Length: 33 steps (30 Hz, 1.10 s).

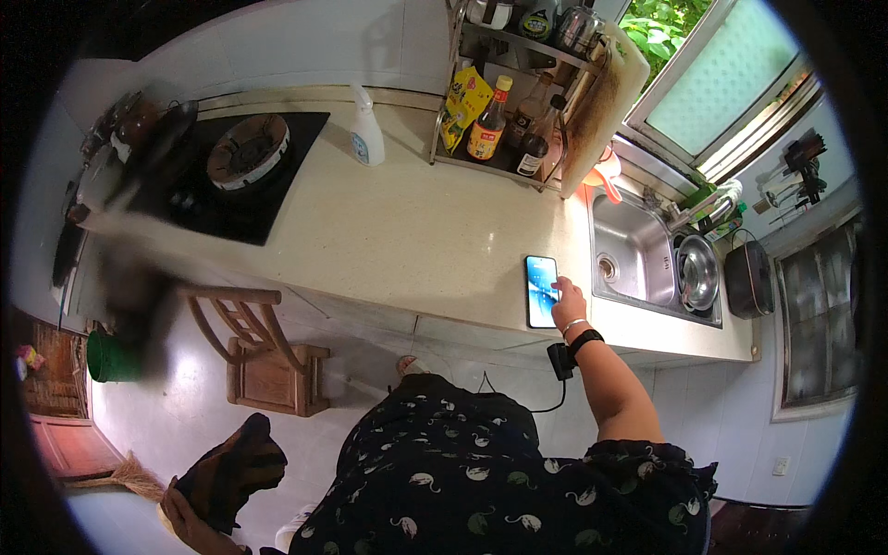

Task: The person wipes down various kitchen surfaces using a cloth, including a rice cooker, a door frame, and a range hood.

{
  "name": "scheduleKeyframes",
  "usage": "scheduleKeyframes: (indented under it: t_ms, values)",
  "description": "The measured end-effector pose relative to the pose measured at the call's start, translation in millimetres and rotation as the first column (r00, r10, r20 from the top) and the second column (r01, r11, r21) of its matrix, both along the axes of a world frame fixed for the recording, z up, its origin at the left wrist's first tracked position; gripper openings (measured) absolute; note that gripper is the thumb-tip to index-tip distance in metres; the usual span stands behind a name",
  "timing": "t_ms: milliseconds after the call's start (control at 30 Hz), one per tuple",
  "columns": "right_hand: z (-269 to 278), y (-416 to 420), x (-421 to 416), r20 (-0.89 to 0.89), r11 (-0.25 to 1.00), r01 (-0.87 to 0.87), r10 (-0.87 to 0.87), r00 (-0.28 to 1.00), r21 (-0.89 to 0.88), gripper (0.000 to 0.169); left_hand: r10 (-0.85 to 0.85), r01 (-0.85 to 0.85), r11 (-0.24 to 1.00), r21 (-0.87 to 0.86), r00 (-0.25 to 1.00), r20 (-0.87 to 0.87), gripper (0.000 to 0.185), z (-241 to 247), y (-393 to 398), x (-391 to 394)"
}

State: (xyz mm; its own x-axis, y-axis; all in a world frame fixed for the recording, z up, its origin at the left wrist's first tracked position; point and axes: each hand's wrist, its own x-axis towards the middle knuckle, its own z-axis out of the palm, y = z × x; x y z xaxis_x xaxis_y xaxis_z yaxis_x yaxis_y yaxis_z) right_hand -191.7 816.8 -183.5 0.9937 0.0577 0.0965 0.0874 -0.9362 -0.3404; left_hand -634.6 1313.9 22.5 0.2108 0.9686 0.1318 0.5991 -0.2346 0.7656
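My right hand [570, 306] reaches over the front of the pale countertop [388, 229]. Its fingers touch the right edge of a smartphone [542, 291], which lies flat with its screen lit. Around that wrist are a bangle and a black strap carrying a small black device [560, 362], from which a cable hangs. Low on the left, my left hand [186, 517] grips a dark brown and black cloth [239, 472] above the floor. Part of a pale rounded thing [165, 519] shows beside this hand; what it is, I cannot tell.
A black cooktop [258, 220] with a round burner ring, a white spray bottle [368, 135] and a rack of bottles [489, 125] line the back. Right of the phone is a steel sink [633, 239] holding a metal bowl [699, 270]. A wooden chair [277, 374] stands before the counter.
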Motion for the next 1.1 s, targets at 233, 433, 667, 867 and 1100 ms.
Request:
scheduleKeyframes:
  t_ms: [233,433,667,867,1100]
  values:
    - [10.5,16.0,-1.2,0.100,0.986,-0.111,0.099,0.990,0.124,0.044,-0.146,0.154,0.980,0.124,0.987,-0.069,0.036,-4.5,3.6,-6.4]
    - [3.0,25.6,-9.5,0.108,0.978,-0.206,0.201,0.974,0.043,0.045,-0.100,0.103,0.994,-0.024,0.990,0.102,0.035,-10.3,4.8,-10.1]
    - [5.1,12.3,-3.2,0.121,0.995,-0.098,0.093,0.988,0.036,0.041,-0.191,0.199,0.958,0.205,0.980,-0.056,0.035,-16.1,1.3,-18.4]
    - [-4.1,1.7,-1.9,0.048,0.995,-0.101,0.101,0.994,-0.014,0.042,-0.030,0.037,0.998,-0.041,0.987,0.156,0.036,-5.4,-13.9,-2.7]
    - [2.3,-5.1,0.1,0.049,0.999,-0.031,0.032,0.998,-0.004,0.041,-0.012,0.010,1.000,0.011,0.990,0.138,0.036,-10.2,-10.4,-8.4]
